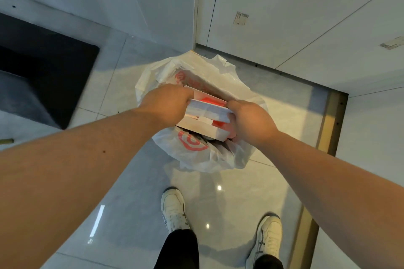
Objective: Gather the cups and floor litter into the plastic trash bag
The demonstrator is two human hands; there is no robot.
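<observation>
A white plastic trash bag (203,155) with red printed logos stands open on the tiled floor in front of my feet. Over its mouth I hold a flat white cardboard box (207,119) with red parts showing. My left hand (168,102) grips the box's left end. The right end is gripped by my right hand (249,120). The box lies partly inside the bag opening. No cups can be seen; the bag's inside is mostly hidden by the box and my hands.
A dark mat (43,67) lies on the floor at the left. White cabinet panels (284,17) with a metal floor strip (330,131) run along the right and back. My white shoes (175,209) stand just behind the bag.
</observation>
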